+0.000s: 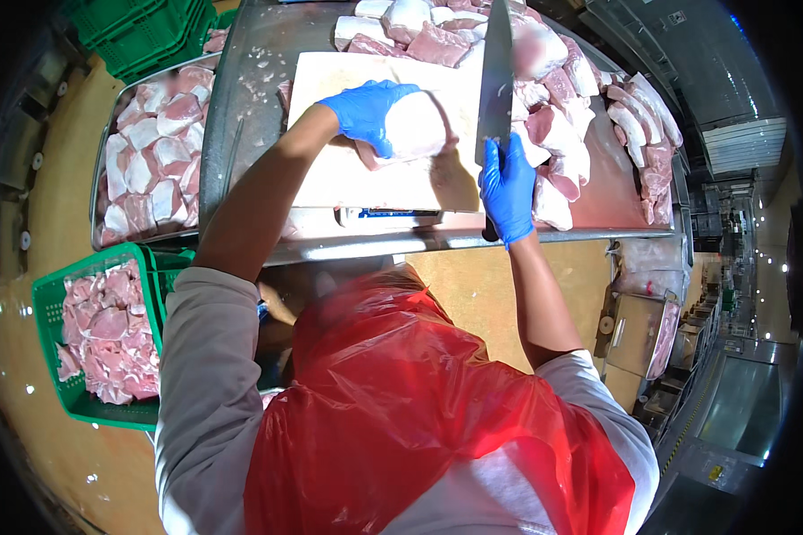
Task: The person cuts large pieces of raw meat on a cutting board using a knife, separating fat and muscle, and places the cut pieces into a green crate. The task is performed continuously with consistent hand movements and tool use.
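A large knife (494,85) stands nearly upright, its broad blade pointing away from me. My right hand (509,192), in a blue glove, is closed round its handle at the board's right edge. On the white cutting board (326,183) lies a pale, fat-covered piece of pork (413,127). My left hand (372,113), also gloved in blue, grips it from the left, fingers over the top and thumb on the near side. The blade is apart from this piece, to its right. Strong light washes out detail on the board.
More pork pieces (558,134) are heaped behind and right of the board on the metal table (250,116). At left stand a metal tray (98,192) of cut pork and a green crate (49,343) of trimmings. Stacked green crates (143,40) stand at far left.
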{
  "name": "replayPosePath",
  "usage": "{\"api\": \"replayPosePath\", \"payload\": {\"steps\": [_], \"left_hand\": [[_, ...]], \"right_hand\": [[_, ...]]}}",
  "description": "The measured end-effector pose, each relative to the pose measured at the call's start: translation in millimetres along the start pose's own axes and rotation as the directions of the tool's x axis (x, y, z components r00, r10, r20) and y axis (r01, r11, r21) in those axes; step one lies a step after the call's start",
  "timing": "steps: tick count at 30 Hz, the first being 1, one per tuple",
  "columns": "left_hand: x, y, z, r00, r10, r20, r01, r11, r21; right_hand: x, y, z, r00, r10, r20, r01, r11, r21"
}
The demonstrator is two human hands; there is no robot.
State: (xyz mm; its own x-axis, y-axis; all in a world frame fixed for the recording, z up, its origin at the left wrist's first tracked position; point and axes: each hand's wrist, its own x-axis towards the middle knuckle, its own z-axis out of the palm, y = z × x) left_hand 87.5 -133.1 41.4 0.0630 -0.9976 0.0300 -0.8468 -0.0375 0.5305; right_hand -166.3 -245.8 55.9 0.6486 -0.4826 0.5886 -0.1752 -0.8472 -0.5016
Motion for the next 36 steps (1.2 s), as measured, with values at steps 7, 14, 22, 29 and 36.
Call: {"api": "replayPosePath", "payload": {"steps": [7, 14, 22, 29, 36], "left_hand": [[-76, 66, 110, 0.614, -0.367, -0.699, 0.100, 0.914, -0.392], [-133, 108, 125, 0.661, -0.373, -0.652, -0.073, 0.832, -0.550], [-157, 82, 104, 0.430, -0.331, -0.840, 0.110, 0.943, -0.315], [-118, 91, 118, 0.486, -0.351, -0.800, 0.006, 0.917, -0.398], [-123, 53, 84, 0.325, -0.069, -0.943, 0.214, 0.977, 0.003]], "right_hand": [[-40, -16, 20, 0.913, 0.050, 0.405, -0.010, 0.995, -0.102], [13, -53, 61, 0.797, -0.097, 0.597, 0.224, 0.964, -0.142], [-25, 23, -45, 0.534, 0.099, 0.840, 0.343, 0.883, -0.322], [-37, 10, -110, 0.671, 0.092, 0.735, 0.140, 0.959, -0.248], [-39, -95, -15, 0.806, -0.143, 0.574, 0.059, 0.985, 0.162]]}}
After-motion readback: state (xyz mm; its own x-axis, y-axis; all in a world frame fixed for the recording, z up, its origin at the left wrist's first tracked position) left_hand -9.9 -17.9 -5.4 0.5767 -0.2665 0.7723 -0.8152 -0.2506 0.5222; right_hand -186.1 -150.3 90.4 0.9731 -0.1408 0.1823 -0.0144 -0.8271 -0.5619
